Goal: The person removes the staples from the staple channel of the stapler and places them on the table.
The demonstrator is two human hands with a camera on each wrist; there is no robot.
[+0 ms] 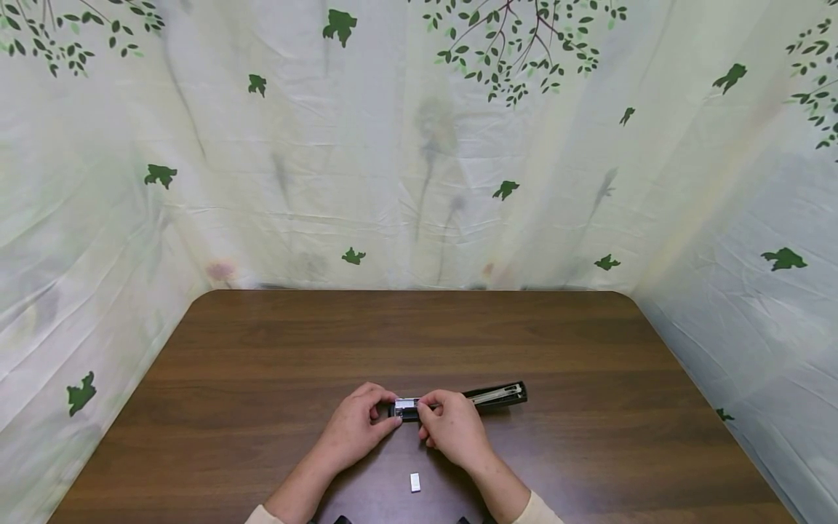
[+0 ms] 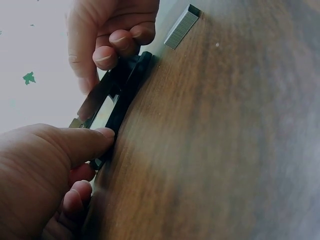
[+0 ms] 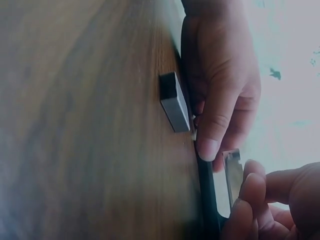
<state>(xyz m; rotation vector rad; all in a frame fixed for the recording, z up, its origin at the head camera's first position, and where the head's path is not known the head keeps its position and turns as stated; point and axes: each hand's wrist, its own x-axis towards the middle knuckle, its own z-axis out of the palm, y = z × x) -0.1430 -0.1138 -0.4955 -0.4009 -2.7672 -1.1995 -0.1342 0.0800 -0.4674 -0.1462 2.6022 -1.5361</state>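
Observation:
A black stapler [image 1: 500, 394] lies opened out on the table, its long arm stretching to the right with a silver metal channel showing inside. My left hand [image 1: 356, 429] grips the base's left end between thumb and fingers; in the left wrist view the thumb [image 2: 92, 142] presses on the base's edge. My right hand [image 1: 458, 429] pinches the stapler's metal rail [image 3: 232, 175] over the base, and its fingers hide the stapler's middle. A short block of staples [image 1: 415, 482] rests on the table nearer the body, touched by neither hand.
The brown wooden table [image 1: 294, 342] has rounded far corners. Pale curtains [image 1: 393, 145] with green leaf prints hang behind it and along both sides. Small dark pieces [image 1: 342, 519] show at the bottom edge of the head view.

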